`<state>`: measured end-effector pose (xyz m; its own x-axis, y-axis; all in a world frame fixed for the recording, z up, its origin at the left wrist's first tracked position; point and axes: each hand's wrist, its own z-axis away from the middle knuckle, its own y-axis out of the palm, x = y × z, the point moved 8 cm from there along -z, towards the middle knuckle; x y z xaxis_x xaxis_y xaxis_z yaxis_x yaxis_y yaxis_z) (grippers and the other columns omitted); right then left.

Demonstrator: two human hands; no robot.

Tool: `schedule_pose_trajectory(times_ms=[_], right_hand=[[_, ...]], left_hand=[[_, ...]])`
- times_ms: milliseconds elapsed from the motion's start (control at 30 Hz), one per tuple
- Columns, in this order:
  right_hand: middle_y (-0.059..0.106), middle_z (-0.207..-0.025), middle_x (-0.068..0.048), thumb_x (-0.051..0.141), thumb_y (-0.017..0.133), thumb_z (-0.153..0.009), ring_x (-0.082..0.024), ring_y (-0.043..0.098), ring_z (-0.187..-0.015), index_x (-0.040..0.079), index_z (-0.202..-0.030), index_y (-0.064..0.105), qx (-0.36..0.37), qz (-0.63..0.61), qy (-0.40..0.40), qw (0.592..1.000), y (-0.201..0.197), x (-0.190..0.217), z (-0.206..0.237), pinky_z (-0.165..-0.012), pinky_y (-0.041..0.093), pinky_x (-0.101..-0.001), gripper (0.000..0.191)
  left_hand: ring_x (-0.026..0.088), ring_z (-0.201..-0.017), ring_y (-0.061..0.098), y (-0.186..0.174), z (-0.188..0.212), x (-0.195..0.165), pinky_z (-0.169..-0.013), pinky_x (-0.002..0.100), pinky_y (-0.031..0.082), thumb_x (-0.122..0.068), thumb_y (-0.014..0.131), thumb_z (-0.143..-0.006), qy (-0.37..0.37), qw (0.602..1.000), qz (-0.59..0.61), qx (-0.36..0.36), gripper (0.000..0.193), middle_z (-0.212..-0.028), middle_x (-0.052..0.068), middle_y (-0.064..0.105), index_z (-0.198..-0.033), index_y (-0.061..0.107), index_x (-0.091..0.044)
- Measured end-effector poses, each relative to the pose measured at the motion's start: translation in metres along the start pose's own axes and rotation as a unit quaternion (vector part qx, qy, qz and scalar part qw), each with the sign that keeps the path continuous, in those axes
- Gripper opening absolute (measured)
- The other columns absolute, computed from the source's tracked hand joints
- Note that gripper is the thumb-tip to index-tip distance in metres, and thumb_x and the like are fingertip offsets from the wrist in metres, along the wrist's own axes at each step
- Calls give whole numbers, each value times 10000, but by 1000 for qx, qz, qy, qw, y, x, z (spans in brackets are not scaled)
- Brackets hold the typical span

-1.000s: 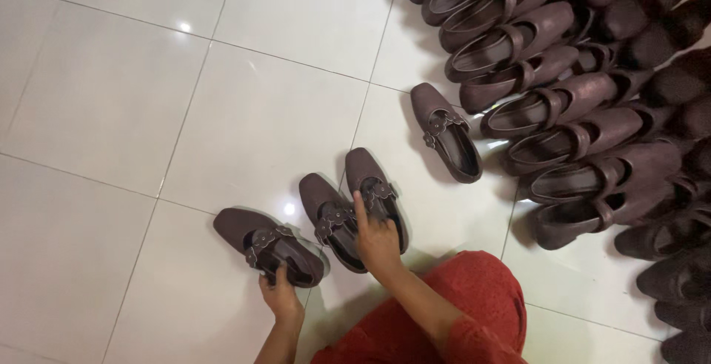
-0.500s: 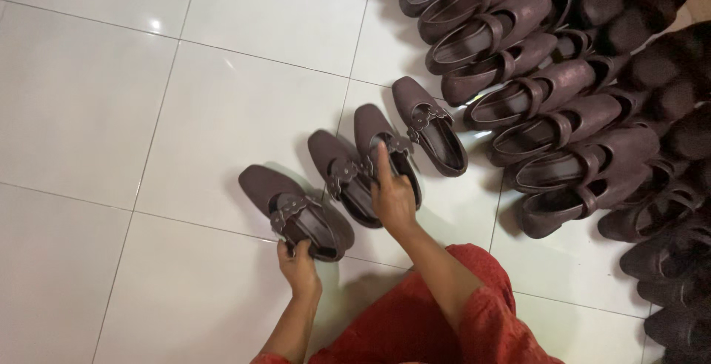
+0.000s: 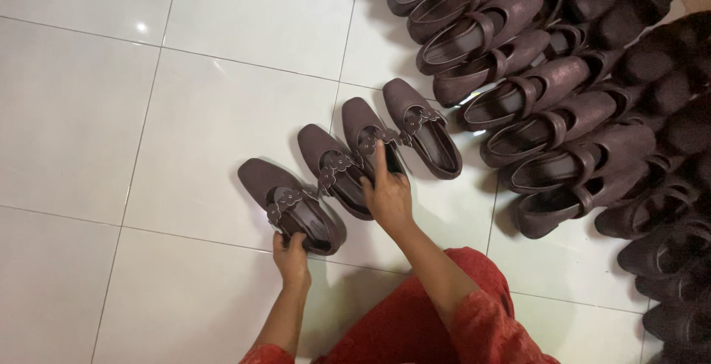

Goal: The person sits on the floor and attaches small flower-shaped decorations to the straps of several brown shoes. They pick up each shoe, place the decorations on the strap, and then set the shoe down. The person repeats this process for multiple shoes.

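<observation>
While 4 brown shoes sit apart, left hand (image 3: pixel 290 254) grips leftmost shoe (image 3: pixel 290 205), right hand (image 3: pixel 386 195) grips third shoe (image 3: pixel 372 144).

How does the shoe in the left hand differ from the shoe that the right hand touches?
The leftmost shoe lies apart from the others, while the third shoe lies close between two neighbours. The left hand grips the leftmost shoe at its heel; the right hand rests its fingers in the third shoe's opening. Both are dark brown flats with flower-trimmed straps.
</observation>
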<state>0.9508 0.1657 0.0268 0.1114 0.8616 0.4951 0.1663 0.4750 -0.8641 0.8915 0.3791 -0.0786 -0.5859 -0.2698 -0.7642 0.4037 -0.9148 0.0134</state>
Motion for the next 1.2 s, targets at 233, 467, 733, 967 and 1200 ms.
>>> schedule_pose_trajectory(times_ms=[233,467,733,967,1200], right_hand=[[706,-804,-164,200,761,-903,-325,688,-799,-25,-1614,215,48,-17,21,999,0,-10,44,-1048,469,-467,924],[712,-1279,-210,323,743,-840,-292,663,-1095,96,-1574,268,-89,35,-87,992,-63,-5,91,-1152,150,-617,903],[614,-677,-81,-46,622,-844,-292,634,-700,73,-1620,321,32,36,-20,999,-45,-52,88,-1084,433,-520,840],[600,-673,-76,-102,596,-796,-283,630,-714,79,-1593,384,-50,73,-19,996,-50,-22,108,-923,547,-435,844],[639,-834,-66,-66,632,-820,-257,608,-787,102,-1594,383,-47,74,-59,994,-42,19,126,-1044,515,-464,830]], left_hand=[[181,-1092,606,5,22,1,-972,319,458,-63,646,-864,31,999,-36,28,424,-1188,67,666,-1281,592,-5],[242,-1248,540,-6,66,17,-1091,409,418,-432,464,-1068,62,996,36,44,571,-1378,141,559,-1420,504,16],[415,-1536,233,-12,103,1,-1215,573,165,-467,460,-1025,294,725,-602,-160,756,-1664,216,314,-1623,302,-32],[434,-1525,272,-31,100,-6,-1194,618,209,-504,471,-1042,312,701,-618,-170,746,-1664,227,333,-1633,339,-66],[441,-1509,311,-68,106,-17,-1192,603,247,-529,454,-1072,348,676,-621,-190,729,-1644,241,371,-1627,380,-62]])
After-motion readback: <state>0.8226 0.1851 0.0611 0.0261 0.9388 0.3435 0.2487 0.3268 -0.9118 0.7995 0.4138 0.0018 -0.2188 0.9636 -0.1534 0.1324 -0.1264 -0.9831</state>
